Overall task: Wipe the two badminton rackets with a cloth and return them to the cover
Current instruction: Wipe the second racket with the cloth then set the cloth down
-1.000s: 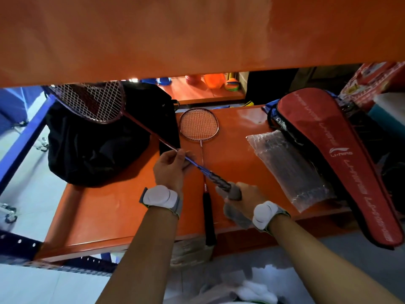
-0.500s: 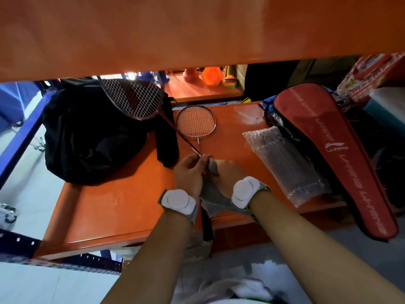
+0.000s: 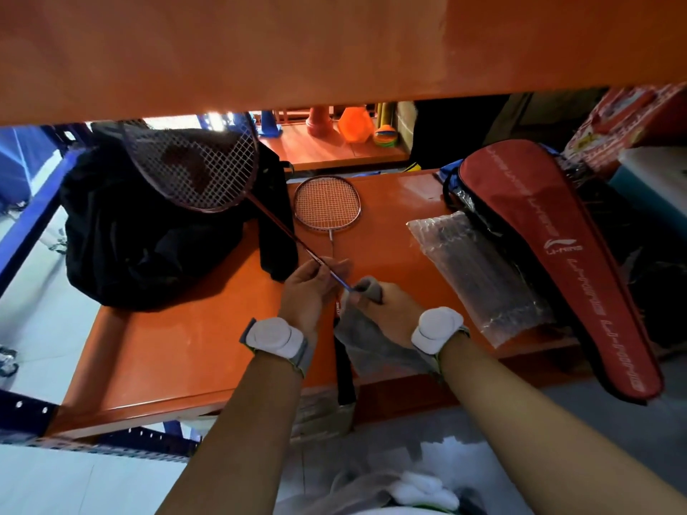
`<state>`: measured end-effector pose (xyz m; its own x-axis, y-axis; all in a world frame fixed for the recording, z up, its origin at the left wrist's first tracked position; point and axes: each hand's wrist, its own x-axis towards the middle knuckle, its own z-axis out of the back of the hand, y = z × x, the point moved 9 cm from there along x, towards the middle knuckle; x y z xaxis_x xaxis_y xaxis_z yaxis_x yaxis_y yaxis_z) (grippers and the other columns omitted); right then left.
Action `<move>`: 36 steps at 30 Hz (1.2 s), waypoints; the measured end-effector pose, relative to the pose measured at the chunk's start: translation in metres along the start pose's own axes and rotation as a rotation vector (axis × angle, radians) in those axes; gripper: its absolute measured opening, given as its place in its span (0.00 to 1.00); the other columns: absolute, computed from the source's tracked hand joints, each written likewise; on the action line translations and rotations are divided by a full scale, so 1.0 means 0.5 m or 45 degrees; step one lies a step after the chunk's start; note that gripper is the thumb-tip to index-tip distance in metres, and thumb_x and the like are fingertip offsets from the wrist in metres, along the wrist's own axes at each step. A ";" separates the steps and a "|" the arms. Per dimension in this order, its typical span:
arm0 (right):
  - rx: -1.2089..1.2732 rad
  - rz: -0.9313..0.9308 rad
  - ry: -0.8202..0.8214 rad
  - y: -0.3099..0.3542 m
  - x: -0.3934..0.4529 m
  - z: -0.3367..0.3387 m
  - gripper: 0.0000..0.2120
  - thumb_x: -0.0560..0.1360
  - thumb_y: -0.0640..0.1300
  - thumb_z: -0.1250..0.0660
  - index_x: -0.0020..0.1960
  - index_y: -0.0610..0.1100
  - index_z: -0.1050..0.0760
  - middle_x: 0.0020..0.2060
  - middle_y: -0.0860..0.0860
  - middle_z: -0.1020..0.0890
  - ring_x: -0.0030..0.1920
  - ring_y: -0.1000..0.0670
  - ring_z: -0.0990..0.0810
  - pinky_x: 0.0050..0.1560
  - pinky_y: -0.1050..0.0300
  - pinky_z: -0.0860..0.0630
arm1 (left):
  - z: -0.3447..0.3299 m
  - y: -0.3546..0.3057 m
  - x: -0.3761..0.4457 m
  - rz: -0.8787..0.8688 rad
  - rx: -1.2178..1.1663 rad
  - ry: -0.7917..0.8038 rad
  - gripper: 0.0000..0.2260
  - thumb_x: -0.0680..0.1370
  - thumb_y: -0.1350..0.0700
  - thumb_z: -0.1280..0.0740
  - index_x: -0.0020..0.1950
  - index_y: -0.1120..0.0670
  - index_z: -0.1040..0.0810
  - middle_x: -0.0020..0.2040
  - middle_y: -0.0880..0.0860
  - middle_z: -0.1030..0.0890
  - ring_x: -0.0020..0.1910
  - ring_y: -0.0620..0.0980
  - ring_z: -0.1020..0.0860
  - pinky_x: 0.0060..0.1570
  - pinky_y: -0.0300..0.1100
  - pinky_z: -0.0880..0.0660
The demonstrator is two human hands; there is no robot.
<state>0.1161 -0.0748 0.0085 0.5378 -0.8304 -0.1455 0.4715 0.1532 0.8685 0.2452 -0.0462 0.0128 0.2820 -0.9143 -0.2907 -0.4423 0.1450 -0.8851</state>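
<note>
Both forearms are bare, and each wrist wears a grey strap [image 3: 303,356] carrying a rounded white puck-shaped device [image 3: 273,337].

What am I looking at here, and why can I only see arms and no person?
The camera sits on the person's head and looks down, so only arms show. The left hand pinches the thin shaft of a raised racket. The right hand wraps a grey cloth around that shaft to wipe it. A second racket lies flat on the orange shelf. The red cover waits at the right, beside a clear plastic sleeve. A black bag sits at the left.
</note>
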 end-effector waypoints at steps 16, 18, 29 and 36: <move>-0.280 -0.060 0.133 -0.096 -0.039 -0.040 0.13 0.69 0.66 0.34 0.48 0.61 0.28 0.41 0.58 0.19 0.41 0.58 0.21 0.39 0.58 0.25 | 0.120 -0.082 0.011 -0.112 -0.121 -0.199 0.09 0.83 0.61 0.41 0.50 0.59 0.22 0.57 0.63 0.19 0.60 0.62 0.20 0.61 0.57 0.23; -0.334 -0.056 0.104 -0.119 -0.046 -0.033 0.11 0.71 0.62 0.32 0.48 0.59 0.29 0.40 0.58 0.20 0.41 0.55 0.21 0.39 0.57 0.25 | 0.126 -0.086 0.013 -0.134 -0.107 -0.199 0.09 0.83 0.60 0.41 0.51 0.59 0.22 0.55 0.62 0.18 0.58 0.62 0.19 0.59 0.56 0.22; -0.436 -0.101 0.041 -0.133 -0.052 0.025 0.15 0.70 0.59 0.28 0.52 0.53 0.24 0.44 0.54 0.17 0.44 0.49 0.19 0.45 0.49 0.21 | 0.088 -0.076 0.014 -0.180 -0.119 -0.054 0.09 0.84 0.58 0.42 0.51 0.58 0.23 0.53 0.58 0.16 0.55 0.58 0.17 0.55 0.51 0.19; -0.173 -0.016 0.119 -0.062 -0.032 0.008 0.19 0.66 0.64 0.30 0.46 0.49 0.22 0.42 0.50 0.17 0.45 0.47 0.18 0.50 0.41 0.21 | 0.022 -0.044 0.009 -0.085 0.078 0.040 0.08 0.83 0.60 0.39 0.50 0.57 0.21 0.53 0.58 0.15 0.55 0.55 0.17 0.58 0.51 0.21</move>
<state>0.0904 -0.0685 -0.0141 0.5910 -0.7803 -0.2046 0.5652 0.2196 0.7952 0.2655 -0.0493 0.0268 0.2817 -0.9340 -0.2196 -0.3705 0.1052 -0.9229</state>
